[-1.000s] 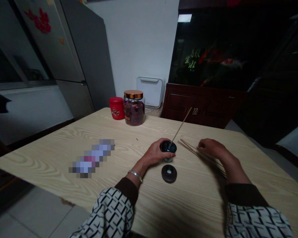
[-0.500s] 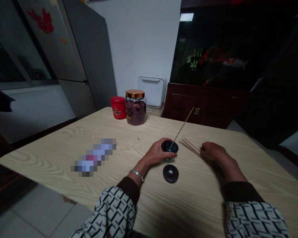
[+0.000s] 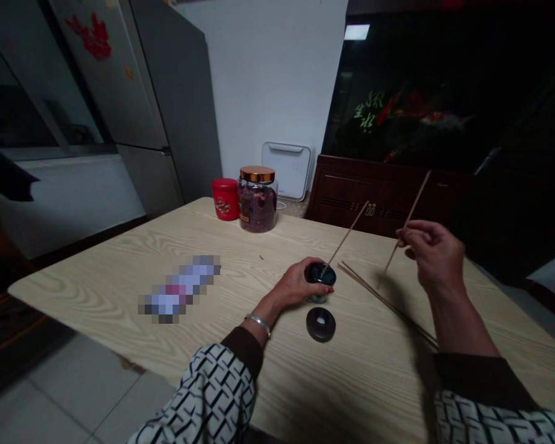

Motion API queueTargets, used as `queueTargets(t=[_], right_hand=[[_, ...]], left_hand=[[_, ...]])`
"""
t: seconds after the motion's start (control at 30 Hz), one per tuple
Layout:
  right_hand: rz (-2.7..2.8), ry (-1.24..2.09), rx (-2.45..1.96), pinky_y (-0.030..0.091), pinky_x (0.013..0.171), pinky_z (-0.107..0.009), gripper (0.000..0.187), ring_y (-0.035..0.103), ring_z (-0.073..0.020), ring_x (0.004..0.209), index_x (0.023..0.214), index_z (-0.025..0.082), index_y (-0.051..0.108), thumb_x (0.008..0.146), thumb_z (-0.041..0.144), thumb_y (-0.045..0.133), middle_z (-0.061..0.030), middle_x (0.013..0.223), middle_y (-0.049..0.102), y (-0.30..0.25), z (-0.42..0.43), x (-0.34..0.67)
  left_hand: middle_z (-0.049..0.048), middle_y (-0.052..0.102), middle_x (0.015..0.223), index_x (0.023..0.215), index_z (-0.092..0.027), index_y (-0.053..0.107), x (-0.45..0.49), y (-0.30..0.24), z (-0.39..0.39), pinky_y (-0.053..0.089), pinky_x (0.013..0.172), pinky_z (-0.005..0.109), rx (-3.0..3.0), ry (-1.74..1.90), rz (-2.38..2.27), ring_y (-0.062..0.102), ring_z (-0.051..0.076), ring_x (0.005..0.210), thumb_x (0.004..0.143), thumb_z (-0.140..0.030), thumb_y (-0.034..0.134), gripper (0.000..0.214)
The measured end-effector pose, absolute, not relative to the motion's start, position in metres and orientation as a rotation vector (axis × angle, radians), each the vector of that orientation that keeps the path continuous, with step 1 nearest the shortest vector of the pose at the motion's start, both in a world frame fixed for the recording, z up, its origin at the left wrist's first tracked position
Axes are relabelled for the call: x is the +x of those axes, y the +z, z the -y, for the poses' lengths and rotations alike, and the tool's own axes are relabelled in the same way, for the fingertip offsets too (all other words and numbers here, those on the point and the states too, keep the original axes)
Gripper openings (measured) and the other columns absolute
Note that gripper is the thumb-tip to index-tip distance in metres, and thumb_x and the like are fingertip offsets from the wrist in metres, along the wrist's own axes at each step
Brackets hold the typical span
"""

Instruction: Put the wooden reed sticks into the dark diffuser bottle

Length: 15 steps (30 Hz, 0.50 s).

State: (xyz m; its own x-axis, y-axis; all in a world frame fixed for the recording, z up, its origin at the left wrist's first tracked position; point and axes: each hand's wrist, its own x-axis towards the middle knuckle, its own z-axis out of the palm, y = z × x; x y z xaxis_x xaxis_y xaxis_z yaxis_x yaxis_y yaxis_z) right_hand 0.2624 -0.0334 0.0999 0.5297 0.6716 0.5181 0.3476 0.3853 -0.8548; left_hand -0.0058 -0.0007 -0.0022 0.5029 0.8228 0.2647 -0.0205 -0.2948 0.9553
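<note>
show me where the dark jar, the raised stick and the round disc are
dark jar (image 3: 322,274): head view, on its dark top
raised stick (image 3: 417,198): head view, on its shaft, above the fingers (image 3: 409,235)
round disc (image 3: 320,333): head view, on its dark surface, below the pale centre

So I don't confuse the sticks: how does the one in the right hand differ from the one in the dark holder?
The held stick is pinched by the right hand; the standing stick slants out of the dark holder. The held stick looks steeper than the standing stick. Both are thin and brownish.
</note>
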Motion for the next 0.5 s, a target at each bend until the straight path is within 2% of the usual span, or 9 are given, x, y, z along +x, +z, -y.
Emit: queueTargets(t=[0.07, 0.17, 0.5], right_hand=[[0.936, 0.405, -0.989, 0.036, 0.042, -0.017, 0.025, 0.059, -0.0098, 0.056, 0.088, 0.018, 0.070, 0.065, 0.024, 0.076, -0.0031, 0.079, 0.071, 0.112, 0.038, 0.242], [0.907, 0.552, -0.815, 0.036, 0.041, -0.014, 0.024, 0.061, -0.0090, 0.059, 0.084, 0.016, 0.071, 0.062, 0.022, 0.080, -0.0041, 0.079, 0.071, 0.120, 0.044, 0.214], [1.020, 0.537, -0.862, 0.044, 0.045, -0.017, 0.021, 0.067, -0.0123, 0.065, 0.086, 0.017, 0.066, 0.071, 0.024, 0.079, -0.0042, 0.083, 0.073, 0.102, 0.043, 0.178]], left_hand=[[0.0105, 0.067, 0.108, 0.125, -0.015, 0.059, -0.006, -0.002, 0.000, 0.048, 0.094, 0.040, 1.670, 0.977, -0.691, 0.062, 0.024, 0.103, 0.062, -0.034, 0.088, 0.072], [0.0105, 0.067, 0.108, 0.125, -0.016, 0.060, -0.006, -0.003, 0.000, 0.049, 0.094, 0.040, 1.664, 0.988, -0.693, 0.062, 0.024, 0.103, 0.061, -0.034, 0.089, 0.073], [0.0110, 0.067, 0.109, 0.123, -0.016, 0.061, -0.005, -0.004, -0.001, 0.049, 0.093, 0.040, 1.687, 1.005, -0.692, 0.062, 0.024, 0.102, 0.061, -0.034, 0.088, 0.070]])
